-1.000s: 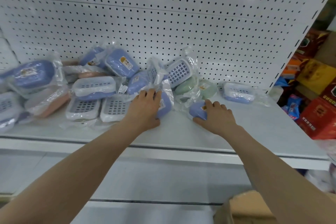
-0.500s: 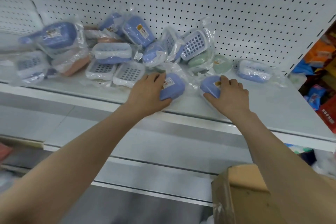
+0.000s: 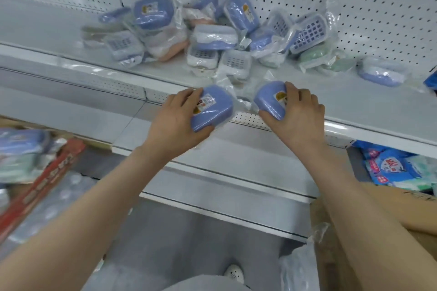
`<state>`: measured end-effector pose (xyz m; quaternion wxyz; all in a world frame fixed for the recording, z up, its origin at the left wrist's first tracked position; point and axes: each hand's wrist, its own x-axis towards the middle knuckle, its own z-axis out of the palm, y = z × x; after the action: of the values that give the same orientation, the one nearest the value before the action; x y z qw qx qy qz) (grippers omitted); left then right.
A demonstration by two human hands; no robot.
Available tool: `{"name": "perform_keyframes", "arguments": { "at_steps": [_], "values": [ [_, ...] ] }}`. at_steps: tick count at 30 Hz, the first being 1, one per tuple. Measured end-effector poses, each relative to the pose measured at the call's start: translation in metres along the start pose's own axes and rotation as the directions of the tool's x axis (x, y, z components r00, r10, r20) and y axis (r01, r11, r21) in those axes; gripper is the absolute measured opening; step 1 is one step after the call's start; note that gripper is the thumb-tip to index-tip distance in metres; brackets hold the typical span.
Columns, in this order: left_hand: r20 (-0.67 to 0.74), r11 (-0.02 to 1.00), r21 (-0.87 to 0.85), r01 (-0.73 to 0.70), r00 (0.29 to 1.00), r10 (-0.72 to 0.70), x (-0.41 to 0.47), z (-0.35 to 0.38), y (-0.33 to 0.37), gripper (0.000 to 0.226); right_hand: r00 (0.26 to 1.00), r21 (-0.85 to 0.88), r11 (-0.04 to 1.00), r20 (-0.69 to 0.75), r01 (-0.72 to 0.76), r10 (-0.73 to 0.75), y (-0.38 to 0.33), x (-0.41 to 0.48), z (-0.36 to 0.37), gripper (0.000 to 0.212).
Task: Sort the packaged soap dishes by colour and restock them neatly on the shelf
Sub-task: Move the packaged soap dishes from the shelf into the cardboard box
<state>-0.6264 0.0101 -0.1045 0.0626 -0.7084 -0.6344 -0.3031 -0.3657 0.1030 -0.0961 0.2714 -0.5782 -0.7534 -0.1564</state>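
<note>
Left hand (image 3: 175, 125) grips a blue soap dish (image 3: 214, 111), right hand (image 3: 301, 118) a second dish (image 3: 268, 99).

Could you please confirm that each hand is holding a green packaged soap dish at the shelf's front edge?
Not quite: both dishes are blue, not green. The head view shows the left hand gripping a blue soap dish and the right hand gripping a second blue soap dish at the front edge of the shelf.
</note>
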Motion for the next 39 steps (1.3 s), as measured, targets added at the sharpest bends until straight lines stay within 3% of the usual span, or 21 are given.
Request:
{"name": "perform_keyframes", "arguments": {
  "at_steps": [4,11,20,39],
  "values": [
    [0.017,0.993,0.057,0.101,0.995,-0.102,-0.063,-0.048,-0.065,0.076,0.996,0.076,0.994,0.020,0.083,-0.085,-0.097,-0.031,0.008,0.073],
    [0.029,0.931,0.177,0.320,0.944,-0.330,-0.183,-0.120,-0.175,0.074,0.937,0.261,0.940,0.211,0.221,-0.279,-0.269,-0.081,0.036,0.078],
    [0.034,0.722,0.245,0.647,0.738,-0.674,-0.290,-0.172,-0.292,0.080,0.786,0.404,0.849,0.372,0.341,-0.493,-0.435,-0.116,0.098,0.073],
    [0.117,0.493,0.360,0.792,0.486,-0.866,-0.311,-0.222,-0.592,0.081,0.595,0.508,0.752,0.472,0.419,-0.651,-0.732,-0.068,0.233,0.087]
  ]
}}
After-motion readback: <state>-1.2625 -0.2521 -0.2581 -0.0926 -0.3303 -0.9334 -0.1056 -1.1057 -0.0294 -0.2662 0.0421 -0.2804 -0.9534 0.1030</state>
